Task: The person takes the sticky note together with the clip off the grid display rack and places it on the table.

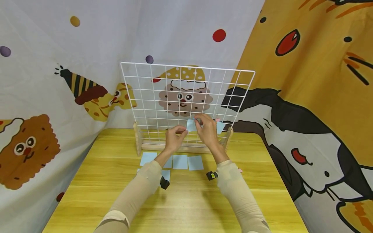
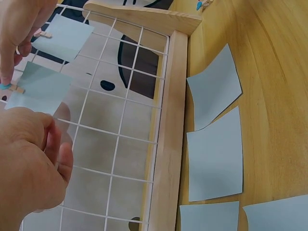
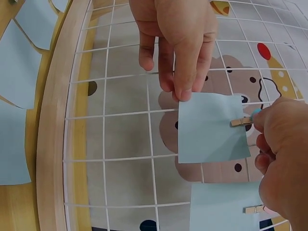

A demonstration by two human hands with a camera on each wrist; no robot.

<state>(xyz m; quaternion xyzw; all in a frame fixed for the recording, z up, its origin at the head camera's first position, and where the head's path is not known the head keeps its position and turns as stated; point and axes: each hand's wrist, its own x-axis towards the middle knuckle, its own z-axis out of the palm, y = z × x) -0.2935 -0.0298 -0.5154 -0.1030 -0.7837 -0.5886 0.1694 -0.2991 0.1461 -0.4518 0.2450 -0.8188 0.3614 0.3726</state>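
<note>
A light blue square of paper (image 3: 211, 130) hangs against the white wire grid (image 1: 151, 97), with a small wooden clothespin (image 3: 239, 122) at its edge. My right hand (image 1: 207, 131) pinches the clothespin by its blue-trimmed end. At the opposite edge of the square, my left hand (image 1: 175, 139) pinches a corner between thumb and finger. Beside it on the grid, a second blue paper square (image 3: 221, 207) is held by another small clothespin (image 3: 253, 210) with a pink end.
The grid stands in a wooden base (image 2: 171, 120) on a wood-grain table (image 1: 186, 200). Several blue squares, including one at the right of the row (image 1: 195, 162), lie before it. More small clips (image 2: 203, 6) rest on the table at right. A patterned curtain (image 1: 102, 38) hangs behind.
</note>
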